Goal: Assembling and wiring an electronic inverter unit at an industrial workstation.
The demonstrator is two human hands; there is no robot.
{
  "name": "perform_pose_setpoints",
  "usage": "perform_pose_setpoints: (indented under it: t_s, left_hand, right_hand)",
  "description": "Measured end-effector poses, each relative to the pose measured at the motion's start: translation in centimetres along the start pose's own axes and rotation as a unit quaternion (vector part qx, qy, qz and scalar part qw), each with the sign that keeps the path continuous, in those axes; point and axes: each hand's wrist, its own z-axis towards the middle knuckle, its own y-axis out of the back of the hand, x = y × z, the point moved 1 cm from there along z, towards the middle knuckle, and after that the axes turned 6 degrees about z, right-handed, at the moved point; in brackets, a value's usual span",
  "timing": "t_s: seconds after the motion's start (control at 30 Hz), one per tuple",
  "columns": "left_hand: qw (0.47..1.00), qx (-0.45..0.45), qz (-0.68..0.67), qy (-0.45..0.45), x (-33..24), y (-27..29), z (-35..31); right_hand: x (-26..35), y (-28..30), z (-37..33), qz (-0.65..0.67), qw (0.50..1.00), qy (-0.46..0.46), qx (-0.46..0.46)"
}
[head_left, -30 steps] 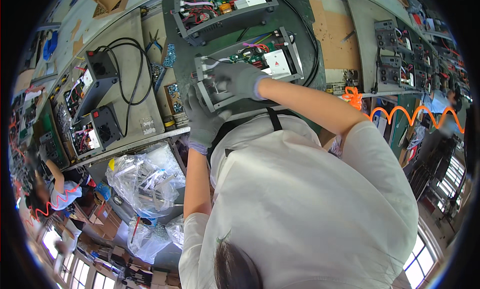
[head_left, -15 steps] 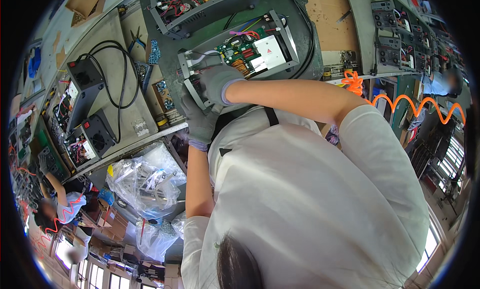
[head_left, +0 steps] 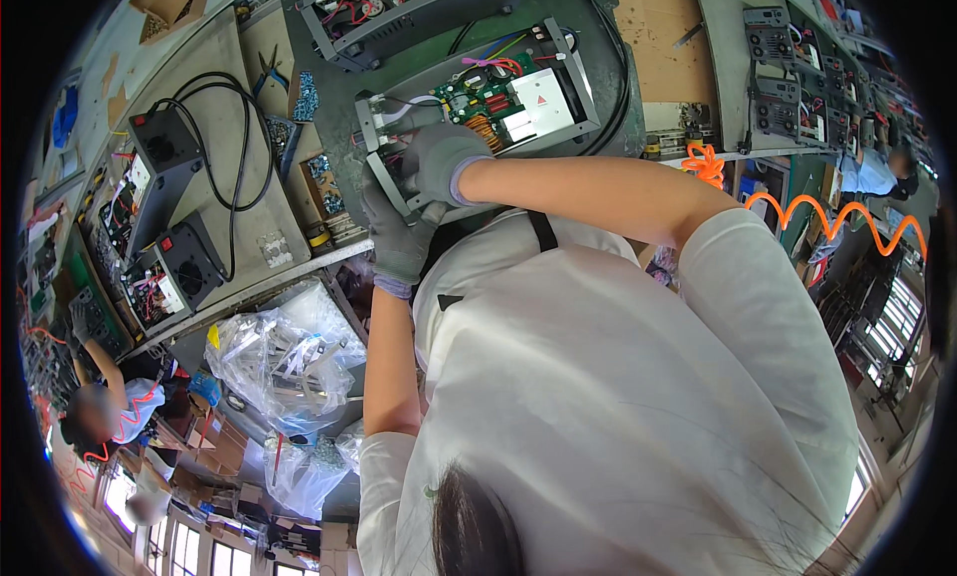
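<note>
An opened electronic unit (head_left: 538,108) lies on the green bench mat, with a green circuit board (head_left: 469,98), copper coil and white block showing inside a grey metal frame. At its near left corner is the end panel (head_left: 384,172). My right hand (head_left: 446,162), in a grey glove, reaches over the frame's near side with fingers curled behind that panel. Against the panel's outer face, my left hand (head_left: 397,239), also gloved, has its fingers bent and pressed together. Whatever either hand pinches is hidden by the gloves.
Another open unit (head_left: 419,23) stands behind. On the left bench are two units with black end panels (head_left: 189,262), a looped black cable (head_left: 244,167), pliers (head_left: 269,70) and boxes of small screws (head_left: 324,185). A coiled orange hose (head_left: 788,207) hangs right; bagged parts (head_left: 284,352) sit lower left.
My right hand has shifted slightly right and down at the end panel. My left hand stays nearly in place. The unit has not visibly moved.
</note>
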Motion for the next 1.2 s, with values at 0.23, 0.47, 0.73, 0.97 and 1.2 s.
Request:
perform_pose_setpoints:
  t_s: [0.23,0.47,0.73,0.97,1.2]
  left_hand:
    - [0.999,-0.025,0.027,-0.021,0.8,-0.3,0.2]
    - [0.998,-0.028,0.028,-0.055,0.1,-0.2,0.4]
    - [0.994,-0.035,0.087,-0.047,-0.7,0.1,0.0]
    - [0.992,-0.046,0.082,-0.086,0.1,-0.1,0.3]
    - [0.996,-0.043,0.029,-0.067,0.4,-0.5,0.1]
  right_hand:
    - [0.1,-0.5,0.0,-0.015,1.0,0.004,-0.02]
    - [0.5,0.5,0.8,-0.067,0.998,0.005,0.016]
    - [0.5,0.9,-0.3,-0.019,0.999,0.032,0.005]
    - [0.9,0.7,-0.1,-0.036,0.999,-0.016,0.018]
    - [0.3,0.3,0.1,-0.044,0.999,0.018,0.021]
